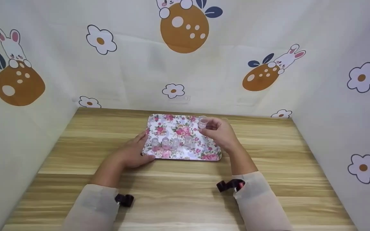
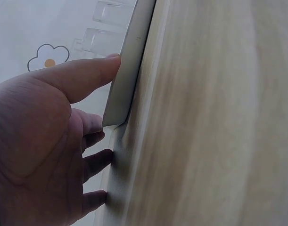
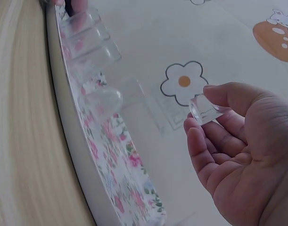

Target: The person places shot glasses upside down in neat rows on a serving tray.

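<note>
A flowered tray lies on the wooden table. My left hand holds its near left corner, thumb on the front rim and fingers along the left side. In the left wrist view that thumb touches the tray's pale outer wall. Over the tray's far right part, my right hand pinches a small clear cup between thumb and fingers. The right wrist view shows this cup tilted and apart from the tray. Several other clear cups stand in a row near the tray's front edge.
Wood-grain table surrounds the tray. A pale printed cloth with rabbits, oranges and flowers walls the table at the back and both sides. Black wrist devices are worn at both sleeves.
</note>
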A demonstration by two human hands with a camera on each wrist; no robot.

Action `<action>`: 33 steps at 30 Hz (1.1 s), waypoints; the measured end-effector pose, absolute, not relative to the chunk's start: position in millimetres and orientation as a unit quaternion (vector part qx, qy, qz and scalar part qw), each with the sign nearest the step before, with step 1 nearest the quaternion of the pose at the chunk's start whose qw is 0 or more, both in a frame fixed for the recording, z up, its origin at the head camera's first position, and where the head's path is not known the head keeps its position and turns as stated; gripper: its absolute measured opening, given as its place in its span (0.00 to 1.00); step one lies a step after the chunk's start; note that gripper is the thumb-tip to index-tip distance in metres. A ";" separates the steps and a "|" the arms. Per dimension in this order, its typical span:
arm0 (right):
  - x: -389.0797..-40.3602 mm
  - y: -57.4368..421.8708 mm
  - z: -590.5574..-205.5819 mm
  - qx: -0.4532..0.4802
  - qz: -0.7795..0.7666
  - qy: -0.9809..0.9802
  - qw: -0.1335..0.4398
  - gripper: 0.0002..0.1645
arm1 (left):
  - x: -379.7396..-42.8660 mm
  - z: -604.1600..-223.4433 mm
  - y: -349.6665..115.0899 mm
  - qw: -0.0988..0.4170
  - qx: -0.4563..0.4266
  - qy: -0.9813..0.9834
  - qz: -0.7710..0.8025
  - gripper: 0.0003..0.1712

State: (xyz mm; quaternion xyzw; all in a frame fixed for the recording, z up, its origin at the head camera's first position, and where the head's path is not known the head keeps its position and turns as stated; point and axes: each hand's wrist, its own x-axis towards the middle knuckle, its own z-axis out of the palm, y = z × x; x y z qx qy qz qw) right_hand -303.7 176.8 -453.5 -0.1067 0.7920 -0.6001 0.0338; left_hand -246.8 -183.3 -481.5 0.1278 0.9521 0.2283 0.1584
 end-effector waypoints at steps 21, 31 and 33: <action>-300.0 175.6 -453.8 -0.122 -0.593 0.796 0.024 0.19 | -247.3 -481.3 -183.0 0.164 0.122 0.951 0.232 0.58; -298.6 175.9 -456.3 -0.135 -0.604 0.785 0.009 0.22 | -246.6 -480.3 -181.4 0.163 0.128 0.950 0.233 0.59; -298.4 176.1 -456.4 -0.135 -0.611 0.780 0.016 0.22 | -246.5 -480.1 -181.7 0.161 0.131 0.951 0.229 0.59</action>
